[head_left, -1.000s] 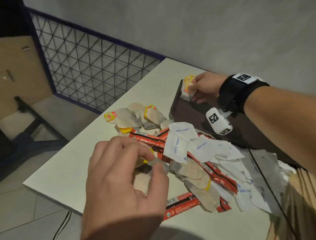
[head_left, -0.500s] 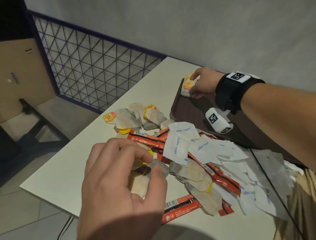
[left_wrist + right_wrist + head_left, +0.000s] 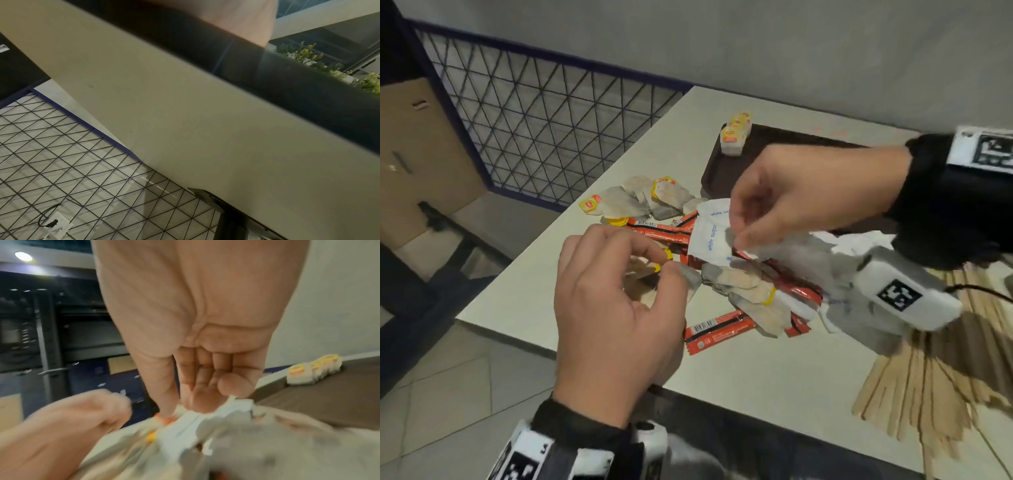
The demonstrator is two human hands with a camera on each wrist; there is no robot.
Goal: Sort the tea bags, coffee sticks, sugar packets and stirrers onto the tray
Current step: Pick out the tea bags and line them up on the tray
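A dark brown tray lies at the table's far side, with a small row of tea bags standing in its far left corner. The mixed pile lies in front of it: white sugar packets, red coffee sticks and loose tea bags. My left hand pinches a grey tea bag between thumb and forefinger at the pile's left edge. Over the pile's middle, my right hand points its fairly straight fingers down onto a sugar packet. The blurred right wrist view shows those fingertips touching white packets. Wooden stirrers fan out at the near right.
A wire mesh fence and a cardboard box stand beyond the table's left edge, with floor below. A grey wall runs behind the tray. A thin black cable crosses the stirrers. The left wrist view shows only wall and fence.
My right hand left the row of tea bags on the tray and swung back to the pile's middle. The left hand kept its pinch on the tea bag, hardly moving.
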